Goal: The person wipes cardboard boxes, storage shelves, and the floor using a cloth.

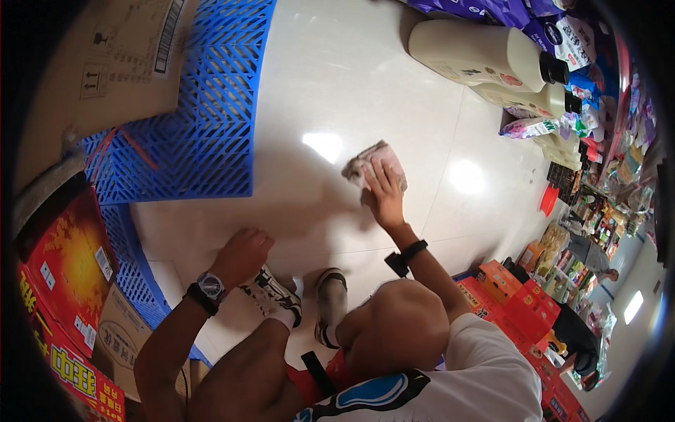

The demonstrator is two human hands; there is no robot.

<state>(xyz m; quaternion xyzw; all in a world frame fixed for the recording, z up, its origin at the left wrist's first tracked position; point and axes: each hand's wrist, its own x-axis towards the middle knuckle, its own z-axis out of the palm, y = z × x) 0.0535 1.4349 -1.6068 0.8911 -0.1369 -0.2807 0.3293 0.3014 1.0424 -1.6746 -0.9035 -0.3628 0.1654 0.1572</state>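
On the pale tiled floor (295,91), my right hand (383,197) presses down on a crumpled, dirty pinkish-grey cleaning cloth (391,159). Its fingers stretch over the cloth, and a black strap circles that wrist. My left hand (242,254) hangs in front of my left shoe (275,299), fingers curled in, with nothing visible in them. A watch (210,285) and a black band sit on the left wrist. My knees are bent low over the floor.
Blue slatted plastic pallets (214,105) at left bear a cardboard carton (133,63) and red boxes (70,267). Large cream jugs (478,53) and purple packs (485,10) line the far right. Red cartons (503,302) and stocked shelves stand at right; another person (610,274) is farther back.
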